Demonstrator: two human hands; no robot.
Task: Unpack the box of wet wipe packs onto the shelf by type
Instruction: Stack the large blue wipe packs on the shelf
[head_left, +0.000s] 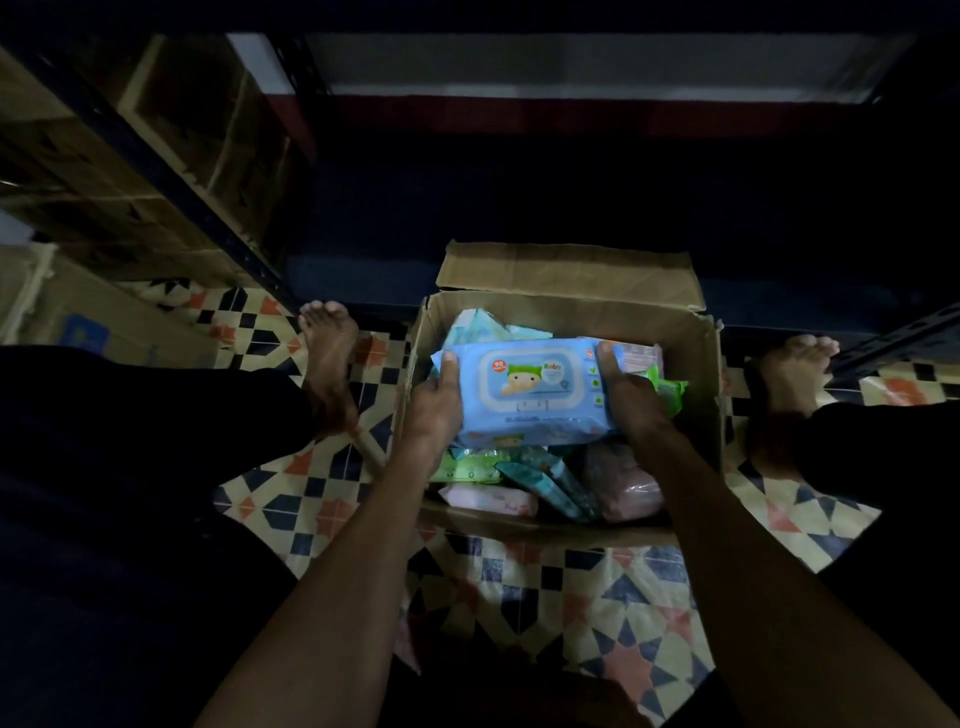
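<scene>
Head view: left hand (434, 395) and right hand (631, 387) grip blue pack (530, 395) by its ends over box (701, 364); pick step, next lift to shelf (571, 249)

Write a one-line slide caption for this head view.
Both hands, left and right, hold a blue wipe pack over the open cardboard box.

Your one camera sat on your head and looked steeply down and a little forward. It was close enough that your forearms ran in from the near edge and the open cardboard box (566, 312) filled the middle. Your bare feet framed it left and right on the patterned floor (597, 587), with the dark shelf (519, 208) across the far side.
</scene>
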